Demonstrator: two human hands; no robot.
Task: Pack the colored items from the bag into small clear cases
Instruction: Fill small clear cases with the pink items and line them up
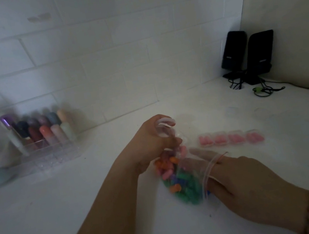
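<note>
A clear zip bag (188, 174) lies on its side, mouth open toward the right, stuffed with small colored pieces (178, 182) in orange, pink, purple, blue and green. Just beyond the bag's mouth, four small clear cases (231, 138) sit in a row, each holding pink pieces.
</note>
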